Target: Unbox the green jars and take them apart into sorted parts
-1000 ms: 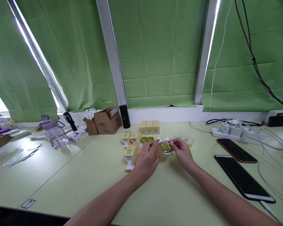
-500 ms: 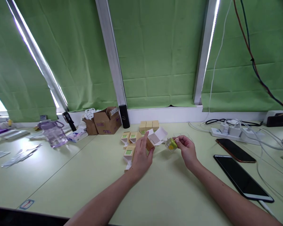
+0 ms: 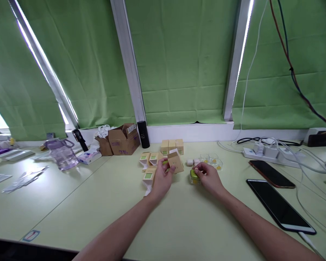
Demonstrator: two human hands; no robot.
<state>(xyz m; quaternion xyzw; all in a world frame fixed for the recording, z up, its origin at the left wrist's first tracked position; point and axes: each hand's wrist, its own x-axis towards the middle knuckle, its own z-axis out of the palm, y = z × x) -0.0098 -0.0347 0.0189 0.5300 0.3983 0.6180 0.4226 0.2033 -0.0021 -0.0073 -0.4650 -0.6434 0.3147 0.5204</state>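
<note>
My left hand [image 3: 163,178] is closed on a small kraft cardboard box [image 3: 176,162], tilted, with a white flap showing at its top. My right hand [image 3: 208,177] pinches a small clear jar with a green lid [image 3: 195,175], which is low over or on the table. Behind the jar lie small white cylinders [image 3: 192,162] and several clear containers with yellow spots [image 3: 212,160]. Left of my left hand, an opened kraft box [image 3: 148,176] with a white flap lies on the table, and more opened boxes [image 3: 149,158] lie behind it.
Closed kraft boxes [image 3: 164,145] stand in a row at the back. A brown carton [image 3: 124,139], a black cylinder [image 3: 143,134] and a purple pitcher [image 3: 62,154] are to the left. Two phones [image 3: 279,204] and a power strip [image 3: 271,154] with cables are on the right.
My left hand has turned the box, so its brown side now shows instead of the white flaps. My right hand has lowered the jar toward the table, uncovering the white cylinders and clear containers behind.
</note>
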